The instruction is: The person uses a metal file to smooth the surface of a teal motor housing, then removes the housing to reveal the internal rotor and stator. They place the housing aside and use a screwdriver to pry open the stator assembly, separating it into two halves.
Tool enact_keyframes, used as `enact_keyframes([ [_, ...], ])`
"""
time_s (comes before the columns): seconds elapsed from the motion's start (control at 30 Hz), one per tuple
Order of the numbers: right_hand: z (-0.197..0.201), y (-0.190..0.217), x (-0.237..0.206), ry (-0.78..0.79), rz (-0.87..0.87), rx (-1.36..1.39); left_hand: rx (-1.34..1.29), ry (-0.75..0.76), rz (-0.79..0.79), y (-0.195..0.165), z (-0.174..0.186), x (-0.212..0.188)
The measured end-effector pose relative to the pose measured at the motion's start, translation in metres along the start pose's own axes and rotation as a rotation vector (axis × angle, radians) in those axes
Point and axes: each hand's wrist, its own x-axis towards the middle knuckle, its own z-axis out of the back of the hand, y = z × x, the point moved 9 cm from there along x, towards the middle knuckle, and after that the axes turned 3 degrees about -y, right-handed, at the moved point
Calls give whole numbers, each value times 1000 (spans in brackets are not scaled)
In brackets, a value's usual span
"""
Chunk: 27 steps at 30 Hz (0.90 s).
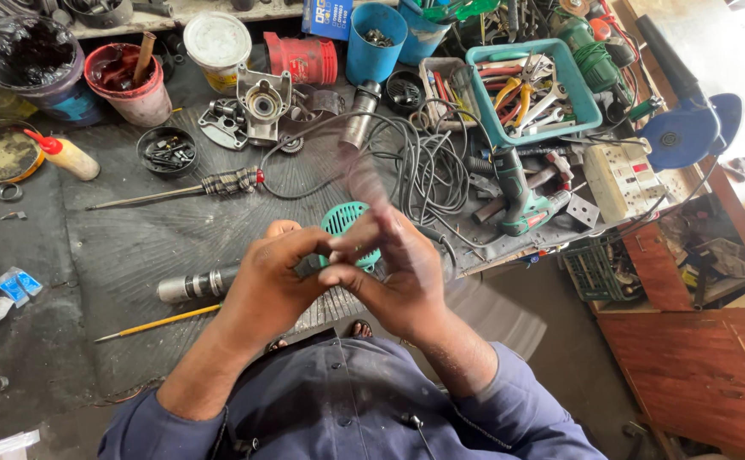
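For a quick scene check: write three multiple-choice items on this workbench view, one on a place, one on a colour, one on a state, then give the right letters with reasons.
1. Where does the yellow pencil lie?
A. in the teal tray
B. on the dark mat, on the left hand's side
C. in the blue cup

2. What colour is the vented round part that the hands grip?
A. green
B. red
C. white

3. How is the left hand?
A. flat on the mat
B. closed around the part
C. holding the screwdriver

Answers: 1 B, it lies on the mat; 2 A, green vents show above the fingers; 3 B, its fingers curl around it, facing the right hand.
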Motion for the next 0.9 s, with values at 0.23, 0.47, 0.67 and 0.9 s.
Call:
enact_keyframes([
  [0.23, -6, 20, 0, 126, 235, -450, -93, 49, -177, -14, -3, 0],
  [0.47, -6, 7, 6, 84, 49, -121, 68, -137, -262, -22, 5, -4],
  [0.67, -6, 24, 11, 135, 175, -275, -165, 85, -181, -8, -9, -7],
  [0.9, -11, 26, 11, 197, 227, -240, 270, -90, -182, -18, 2, -2],
])
